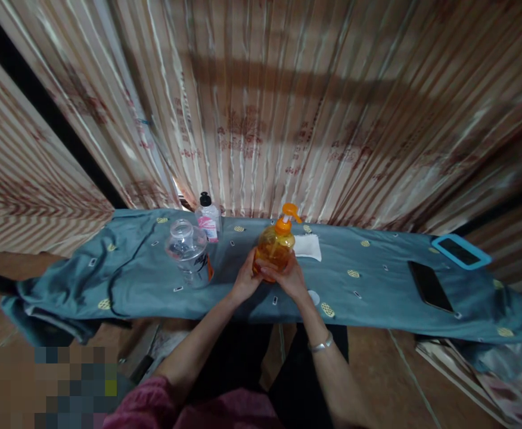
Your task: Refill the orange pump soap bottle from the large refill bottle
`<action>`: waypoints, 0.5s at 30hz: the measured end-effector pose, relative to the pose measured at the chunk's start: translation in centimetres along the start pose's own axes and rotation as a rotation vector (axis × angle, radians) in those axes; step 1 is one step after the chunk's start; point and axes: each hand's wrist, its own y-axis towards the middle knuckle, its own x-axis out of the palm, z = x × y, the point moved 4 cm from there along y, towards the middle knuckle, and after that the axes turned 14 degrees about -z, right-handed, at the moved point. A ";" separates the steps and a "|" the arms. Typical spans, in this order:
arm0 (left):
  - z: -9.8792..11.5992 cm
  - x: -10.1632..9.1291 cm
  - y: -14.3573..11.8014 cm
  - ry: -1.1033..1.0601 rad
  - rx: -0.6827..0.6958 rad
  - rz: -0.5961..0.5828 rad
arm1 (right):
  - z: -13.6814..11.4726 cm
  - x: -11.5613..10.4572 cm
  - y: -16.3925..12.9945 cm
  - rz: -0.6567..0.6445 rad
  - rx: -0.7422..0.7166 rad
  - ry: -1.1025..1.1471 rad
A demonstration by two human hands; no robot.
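Note:
Between both hands stands an upright pump bottle (275, 247) of amber liquid with an orange pump head. My left hand (246, 277) is wrapped round its left side, and my right hand (290, 277) grips it from the right, fingers across the lower front. The bottle's base is partly hidden by my fingers. Left of my left hand is a clear plastic cup (193, 259) with a domed lid and dark and orange print. Just behind the cup stands a clear bottle (208, 220) with a black cap and pink label. A white folded cloth or tissue (308, 247) lies behind my right hand.
A blue-green patterned cloth (368, 298) covers the narrow table. At the right lie a dark phone (429, 286) and a blue-framed device (461, 251). A small pale round disc (314, 297) is near my right wrist. Striped curtains (261, 119) hang behind the table.

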 end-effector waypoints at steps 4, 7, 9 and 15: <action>-0.7 0.3 0.8 -0.046 -0.018 -0.015 | 0.6 -0.3 0.0 0.110 0.057 0.029; -1.7 0.8 2.5 -0.041 -0.047 0.007 | 1.4 -2.2 -0.5 0.178 0.077 0.027; -2.4 1.6 4.0 0.055 -0.056 0.030 | 1.9 -4.4 -1.0 0.226 0.095 0.017; -3.0 6.7 7.1 0.167 0.049 -0.104 | 3.4 -11.4 -2.3 0.371 0.096 -0.030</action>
